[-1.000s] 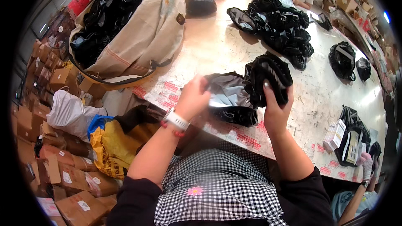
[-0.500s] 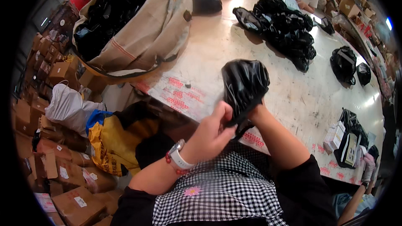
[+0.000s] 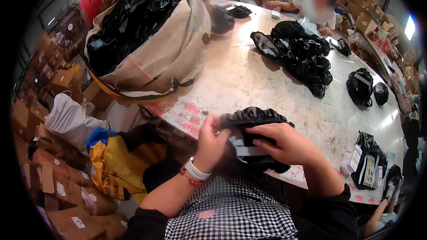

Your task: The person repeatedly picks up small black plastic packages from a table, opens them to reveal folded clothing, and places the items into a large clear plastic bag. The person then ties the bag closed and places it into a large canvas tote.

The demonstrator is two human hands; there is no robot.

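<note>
At the table's near edge, in front of my body, I hold a crinkled black glossy item (image 3: 253, 118), opened to show a grey lining and a pale grey band (image 3: 251, 151). My left hand (image 3: 211, 138), with a watch and red bead bracelet, is closed on its left side. My right hand (image 3: 282, 140) grips its right side, the fingers bent over the upper rim and the thumb inside. Some of the fingertips are hidden in the folds.
A big canvas bag (image 3: 155, 71) full of black plastic stands left on the table (image 3: 213, 89). Black bundles (image 3: 302, 58) lie beyond and right, with small white boxes (image 3: 350, 158). Co-workers sit across (image 3: 311, 13) and at lower right (image 3: 382, 220). Cartons (image 3: 66, 186) and sacks crowd the left.
The black item has come down from above the table toward my body and has turned, now showing its lining and band. My right hand has moved from beneath it onto its upper rim.
</note>
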